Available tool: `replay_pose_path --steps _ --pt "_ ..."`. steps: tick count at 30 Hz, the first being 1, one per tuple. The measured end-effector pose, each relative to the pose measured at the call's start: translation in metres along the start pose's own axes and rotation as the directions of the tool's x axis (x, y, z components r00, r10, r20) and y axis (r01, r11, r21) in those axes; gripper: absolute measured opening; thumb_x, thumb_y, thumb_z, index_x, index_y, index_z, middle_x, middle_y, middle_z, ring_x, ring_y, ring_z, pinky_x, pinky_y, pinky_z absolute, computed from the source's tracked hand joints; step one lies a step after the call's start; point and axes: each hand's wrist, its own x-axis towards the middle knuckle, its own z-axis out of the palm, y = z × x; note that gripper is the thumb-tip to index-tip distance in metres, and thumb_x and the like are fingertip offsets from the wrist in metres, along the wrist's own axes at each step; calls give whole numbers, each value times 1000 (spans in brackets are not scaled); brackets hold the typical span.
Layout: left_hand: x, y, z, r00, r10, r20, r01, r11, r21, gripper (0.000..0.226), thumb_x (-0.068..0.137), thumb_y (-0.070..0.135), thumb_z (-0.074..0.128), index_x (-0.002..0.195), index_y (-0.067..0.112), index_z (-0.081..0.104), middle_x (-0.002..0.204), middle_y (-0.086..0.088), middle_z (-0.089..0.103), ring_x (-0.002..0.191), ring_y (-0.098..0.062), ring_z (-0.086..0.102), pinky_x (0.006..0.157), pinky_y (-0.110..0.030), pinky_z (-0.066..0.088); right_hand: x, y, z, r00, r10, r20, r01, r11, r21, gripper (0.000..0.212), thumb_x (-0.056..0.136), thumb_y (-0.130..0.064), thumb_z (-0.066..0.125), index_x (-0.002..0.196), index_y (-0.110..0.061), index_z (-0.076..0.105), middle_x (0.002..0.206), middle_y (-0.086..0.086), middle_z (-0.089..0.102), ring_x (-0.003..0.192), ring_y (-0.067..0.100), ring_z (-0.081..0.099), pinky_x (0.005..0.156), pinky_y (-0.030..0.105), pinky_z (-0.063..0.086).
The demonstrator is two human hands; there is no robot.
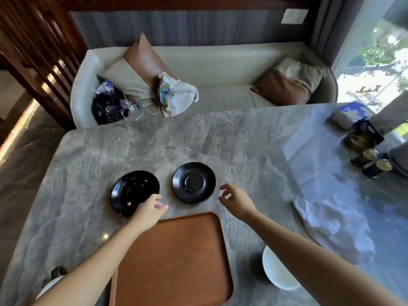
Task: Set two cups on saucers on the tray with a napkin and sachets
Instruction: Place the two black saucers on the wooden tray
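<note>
Evidently bound for the brown wooden tray, two round glossy black saucers lay on the grey marble desk just beyond it. Our left hand was at the near rim of the left saucer, fingers curled, grip unclear. Our right hand hovered beside the right saucer, fingers apart.

The left arm reaches forward over the left edge of the tray. Its left hand is just beyond the tray's far left corner, fingers loosely bent. The right arm runs along the tray's right side. Its right hand hovers just past the far right corner, fingers spread, holding nothing.
</note>
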Motion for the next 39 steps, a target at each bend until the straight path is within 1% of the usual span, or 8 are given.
replay_pose_path --steps 5,8,13,19,26,32,36,39 --pt "28 5 17 988 -156 -12 148 961 -235 40 90 18 55 126 6 46 103 -15 64 98 -32 63 91 -43 49 23 -2 13 971 234 48 -233 882 411 25 89 -17 58 111 -6 62 93 10 67 72 20 64 63 31 52" --pt "40 13 27 971 -238 20 230 908 -350 43 90 13 53 131 6 42 106 -17 60 77 -26 62 80 -38 51 35 -4 21 944 318 94 -319 796 514 23 90 -16 56 107 -2 64 87 12 67 64 16 61 57 26 51" --pt "61 27 38 945 -320 75 303 761 -574 46 93 8 48 137 12 37 112 -10 52 90 -26 59 67 -27 47 52 -9 31 928 351 121 -356 748 560 25 89 -19 60 112 -6 59 84 9 64 62 17 59 54 27 48" --pt "70 30 50 934 -357 22 295 733 -613 45 91 4 51 134 12 42 102 -7 55 81 -23 61 66 -30 50 59 -3 39 928 362 87 -348 763 544 26 88 -11 62 114 -10 59 80 8 66 59 12 61 62 30 53" --pt "71 34 55 912 -405 59 314 599 -736 41 90 -6 46 128 10 46 108 -13 54 88 -32 61 75 -38 53 59 -6 37 899 408 160 -395 597 698 28 90 -1 56 118 -6 58 77 1 62 60 10 57 47 11 46" --pt "51 40 52 933 -359 -26 232 657 -718 29 89 -6 45 104 19 44 82 5 55 72 -16 55 53 -21 54 47 -5 24 908 356 221 -395 550 736 29 90 -1 56 119 -7 56 82 6 61 63 13 57 61 22 48" --pt "28 33 50 951 -308 -6 223 704 -674 30 89 -5 43 106 19 39 94 -3 56 74 -16 54 41 -13 49 29 -3 10 915 224 335 -399 621 675 16 90 -1 54 97 -15 54 88 4 63 73 14 63 74 27 51" --pt "8 22 55 946 -323 34 261 696 -668 27 89 -3 42 107 17 37 108 -7 51 85 -20 53 39 -14 48 12 -6 7 909 168 380 -390 662 640 18 94 -10 52 109 -18 50 89 4 61 71 17 63 76 31 53"
